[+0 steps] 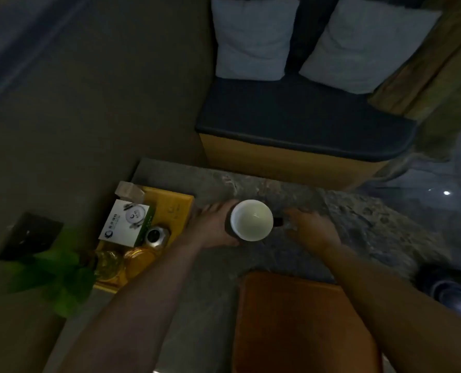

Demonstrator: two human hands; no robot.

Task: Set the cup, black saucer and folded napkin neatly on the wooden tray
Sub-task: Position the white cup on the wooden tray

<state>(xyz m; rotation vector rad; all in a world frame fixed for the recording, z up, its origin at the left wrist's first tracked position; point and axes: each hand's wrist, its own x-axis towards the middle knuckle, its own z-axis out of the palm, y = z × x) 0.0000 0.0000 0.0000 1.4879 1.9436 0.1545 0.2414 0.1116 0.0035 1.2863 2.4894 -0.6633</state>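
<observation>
Cup (251,219): white inside, black outside. Worktop (251,265): grey mottled stone pattern. Tray (299,327) at near edge: reddish-brown wood. Tray (179,208) at left edge: yellow wood; box (125,223) on it white with green side. Cushions (253,39): pale grey.

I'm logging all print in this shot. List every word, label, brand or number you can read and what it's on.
Nothing here can be read for certain.
White box on the yellow tray: a round logo and lines of print, too blurred to read.
Yellow tray: a faint mark on its bare floor, too blurred to read.
White cup, held by the left hand: no print visible.
Right hand hides nothing printed.
</observation>
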